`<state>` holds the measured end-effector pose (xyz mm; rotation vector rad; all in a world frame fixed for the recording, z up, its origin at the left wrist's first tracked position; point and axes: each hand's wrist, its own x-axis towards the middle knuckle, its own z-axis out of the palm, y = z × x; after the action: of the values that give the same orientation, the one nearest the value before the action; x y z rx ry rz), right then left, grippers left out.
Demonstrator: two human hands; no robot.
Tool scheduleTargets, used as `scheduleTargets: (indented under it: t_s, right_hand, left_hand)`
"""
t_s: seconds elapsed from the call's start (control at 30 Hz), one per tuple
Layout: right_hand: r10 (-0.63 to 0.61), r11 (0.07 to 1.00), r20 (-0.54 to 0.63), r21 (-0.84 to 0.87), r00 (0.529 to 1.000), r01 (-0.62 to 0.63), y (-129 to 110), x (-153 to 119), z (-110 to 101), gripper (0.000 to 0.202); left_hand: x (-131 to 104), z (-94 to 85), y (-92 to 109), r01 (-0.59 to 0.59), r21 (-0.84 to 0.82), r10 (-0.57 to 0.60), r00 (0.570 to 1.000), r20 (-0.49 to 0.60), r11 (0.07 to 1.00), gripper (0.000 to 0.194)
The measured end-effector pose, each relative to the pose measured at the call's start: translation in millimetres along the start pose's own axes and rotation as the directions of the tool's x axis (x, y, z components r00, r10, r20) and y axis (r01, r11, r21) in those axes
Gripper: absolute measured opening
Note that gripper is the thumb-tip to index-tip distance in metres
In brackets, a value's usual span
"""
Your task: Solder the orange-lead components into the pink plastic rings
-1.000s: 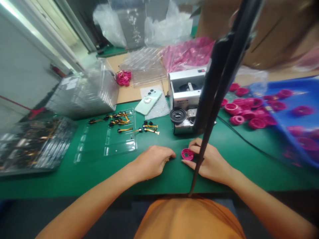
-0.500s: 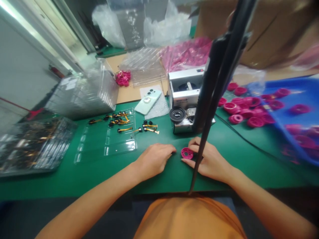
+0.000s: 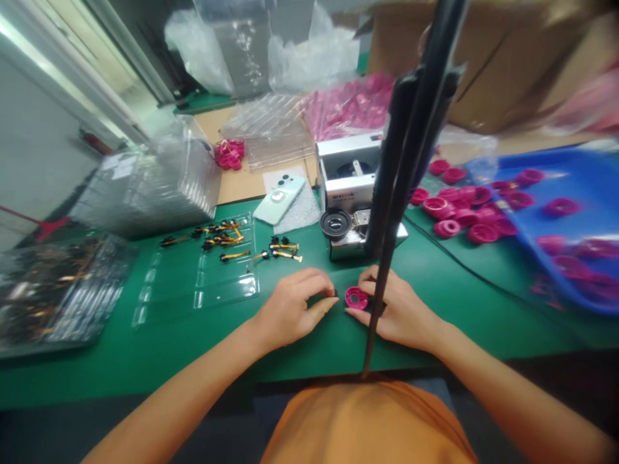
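A small pink plastic ring (image 3: 356, 297) lies on the green mat near the table's front edge. My right hand (image 3: 401, 309) holds it between thumb and fingers. My left hand (image 3: 293, 306) is just left of the ring, with thumb and forefinger pinched on a tiny dark part at their tips; what the part is I cannot make out. A black pole (image 3: 396, 193) crosses in front of my right hand and hides part of it.
Behind the hands stands a small grey machine (image 3: 351, 193) with a black round speaker (image 3: 335, 223). A clear tray (image 3: 213, 264) with several small orange-and-black parts lies to the left, next to a mint phone (image 3: 279, 198). Loose pink rings (image 3: 459, 209) and a blue bin (image 3: 561, 225) sit at the right; stacked clear trays (image 3: 145, 187) are at the left.
My left hand has curled its fingers and pinched thumb to forefinger beside the ring. The view has shifted slightly; my right hand stays on the ring.
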<state>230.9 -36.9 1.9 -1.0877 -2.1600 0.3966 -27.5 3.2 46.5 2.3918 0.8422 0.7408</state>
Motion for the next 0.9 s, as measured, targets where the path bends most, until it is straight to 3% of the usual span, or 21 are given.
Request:
scheduleTargets:
  t_s: [0.27, 0.5, 0.67, 0.8, 0.9]
  right_hand:
    - [0.01, 1.0, 0.016, 0.015, 1.0, -0.01, 0, 1, 1, 0.003]
    - [0.059, 0.998, 0.056, 0.018, 0.997, -0.061, -2, 1, 1, 0.003]
    - [0.074, 0.997, 0.059, 0.002, 0.996, -0.074, -1, 2, 4, 0.011]
    - [0.111, 0.994, 0.096, -0.011, 0.989, -0.111, -2, 2, 4, 0.011]
    - [0.123, 0.992, 0.113, -0.001, 0.986, -0.124, -3, 3, 2, 0.012]
  left_hand:
    - [18, 26.8, 18, -0.02, -0.103, 0.022, 1.0, 0.022, 0.994, 0.01]
    - [23, 14.8, 25, 0.007, -0.159, 0.01, 0.994, 0.109, 0.987, 0.028]
    - [17, 24.9, 11, -0.143, 0.039, 0.144, 0.99, -0.01, 0.989, 0.019]
    - [19, 28.5, 8, -0.231, 0.178, 0.219, 0.972, 0.085, 0.957, 0.022]
    - [22, 24.8, 11, -0.242, 0.213, 0.211, 0.965, 0.157, 0.947, 0.021]
